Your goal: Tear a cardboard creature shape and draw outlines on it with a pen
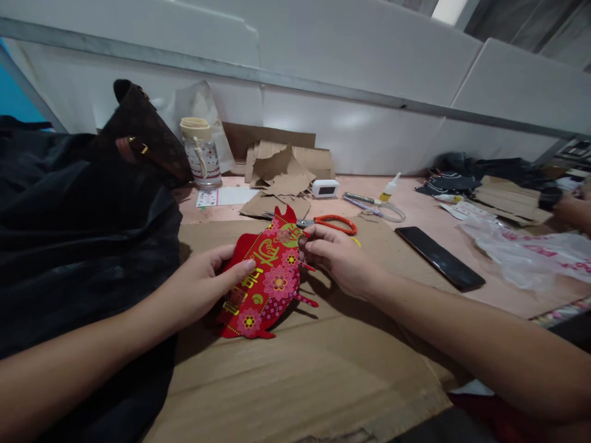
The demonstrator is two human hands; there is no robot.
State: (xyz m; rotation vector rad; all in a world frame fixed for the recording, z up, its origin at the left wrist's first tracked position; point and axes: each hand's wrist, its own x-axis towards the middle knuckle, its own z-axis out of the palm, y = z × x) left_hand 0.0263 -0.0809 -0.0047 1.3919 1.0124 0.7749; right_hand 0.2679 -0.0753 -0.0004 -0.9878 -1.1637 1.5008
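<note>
A red animal-shaped decoration (278,282) with pink flowers, gold lettering and a checked purple band is held tilted above a cardboard sheet (295,381). My left hand (215,280) grips its left side, thumb on top and fingers hidden beneath. At the upper right edge, the fingers of my right hand (335,255) are closed in a pinch on the decoration; their tips are partly hidden. Just beyond it lie scissors with orange handles (339,223), their blades pointing left and partly covered.
A phone (438,257) lies to the right, near a plastic bag (521,249). Behind are a bottle (203,154), cardboard scraps (286,172), a small white device (324,188) and a glue bottle (390,187). Black fabric (83,246) drapes at left; another person's hand (575,209) is far right.
</note>
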